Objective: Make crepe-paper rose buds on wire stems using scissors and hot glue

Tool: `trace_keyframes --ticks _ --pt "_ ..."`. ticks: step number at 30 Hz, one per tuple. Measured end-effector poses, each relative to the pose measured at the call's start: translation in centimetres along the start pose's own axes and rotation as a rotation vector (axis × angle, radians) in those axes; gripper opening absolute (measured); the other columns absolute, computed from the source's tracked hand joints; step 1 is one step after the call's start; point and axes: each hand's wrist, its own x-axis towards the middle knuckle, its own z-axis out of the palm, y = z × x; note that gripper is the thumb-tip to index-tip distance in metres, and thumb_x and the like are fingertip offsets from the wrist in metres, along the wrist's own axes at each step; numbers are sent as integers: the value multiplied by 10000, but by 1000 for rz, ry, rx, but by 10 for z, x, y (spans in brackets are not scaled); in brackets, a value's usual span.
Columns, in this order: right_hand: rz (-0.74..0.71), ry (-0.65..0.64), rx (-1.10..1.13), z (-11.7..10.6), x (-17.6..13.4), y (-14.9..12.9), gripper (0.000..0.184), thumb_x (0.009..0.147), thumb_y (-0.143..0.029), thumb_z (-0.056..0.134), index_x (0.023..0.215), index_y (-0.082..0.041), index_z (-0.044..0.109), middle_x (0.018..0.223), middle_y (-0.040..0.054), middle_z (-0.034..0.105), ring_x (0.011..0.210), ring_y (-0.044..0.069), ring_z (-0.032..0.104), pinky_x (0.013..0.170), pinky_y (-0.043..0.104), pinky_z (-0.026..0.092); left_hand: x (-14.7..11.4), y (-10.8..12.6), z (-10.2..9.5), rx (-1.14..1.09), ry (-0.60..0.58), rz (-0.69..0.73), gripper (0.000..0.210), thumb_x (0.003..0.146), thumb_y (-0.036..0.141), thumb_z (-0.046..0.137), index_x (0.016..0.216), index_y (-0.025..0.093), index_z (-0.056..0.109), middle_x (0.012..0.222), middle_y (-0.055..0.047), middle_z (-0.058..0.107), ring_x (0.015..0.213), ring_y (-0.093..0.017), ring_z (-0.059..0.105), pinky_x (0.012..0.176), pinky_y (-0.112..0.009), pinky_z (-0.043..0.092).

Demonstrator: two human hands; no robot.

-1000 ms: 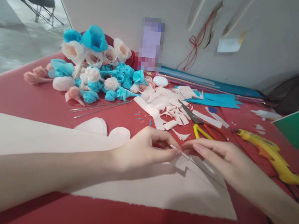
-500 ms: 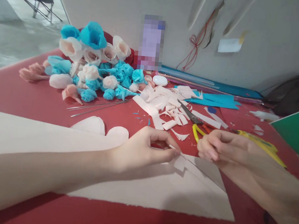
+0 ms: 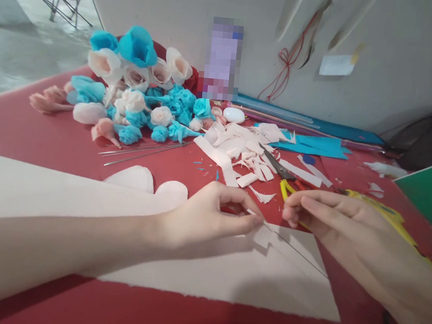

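Observation:
My left hand is closed in a pinch on a thin wire with a small pale paper strip at its held end. The wire slants down to the right, above a large pale paper sheet. To the right, my right hand hovers apart from the wire, near the yellow handles of the scissors. Its thumb is pressed along the curled fingers; whatever they hold, if anything, is hidden. Rounded paper petals lie beyond my left forearm.
Blue, white and pink paper flowers are heaped at the back left, with loose wires before them. Paper scraps and blue paper lie at the centre back. A yellow tool and a green board are at the right.
My right hand's fingers have straightened somewhat, with the thumb now laid along them. My left hand keeps its pinch on the wire. The view has shifted slightly.

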Motion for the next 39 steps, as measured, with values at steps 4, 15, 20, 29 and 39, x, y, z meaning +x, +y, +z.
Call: trace_keyframes --ticks 4,15,20,29,39 --pt "-26 -21 22 -2 -3 3 114 774 -313 618 805 -245 705 878 37 663 792 156 611 691 210 527 -1 -2 0 -2 1 7 98 735 214 541 707 151 611 685 49 597 665 -56 546 608 -98 423" --pt "-18 -15 -150 -3 1 4 135 761 -322 645 877 -264 684 792 10 671 717 106 630 662 135 528 0 -3 -1 10 -6 34 102 742 219 536 709 159 612 692 51 604 667 -58 557 607 -102 427" --pt "-5 40 -76 -4 -1 2 128 699 -302 707 817 -251 694 720 2 676 643 100 641 625 125 537 0 -4 -1 18 -7 34 102 741 231 545 729 160 618 711 47 614 683 -64 567 617 -108 440" --pt "33 137 -219 -6 -1 -1 279 524 -259 808 753 -215 654 673 -10 661 609 111 629 534 95 515 0 -3 -1 21 -6 12 111 737 232 542 733 155 621 722 34 626 696 -77 579 632 -128 455" --pt "6 201 -159 -7 2 5 244 569 -287 781 787 -230 688 745 7 662 640 147 634 551 179 555 0 -1 -1 42 1 1 121 734 249 535 732 162 619 733 26 629 715 -96 587 637 -149 456"
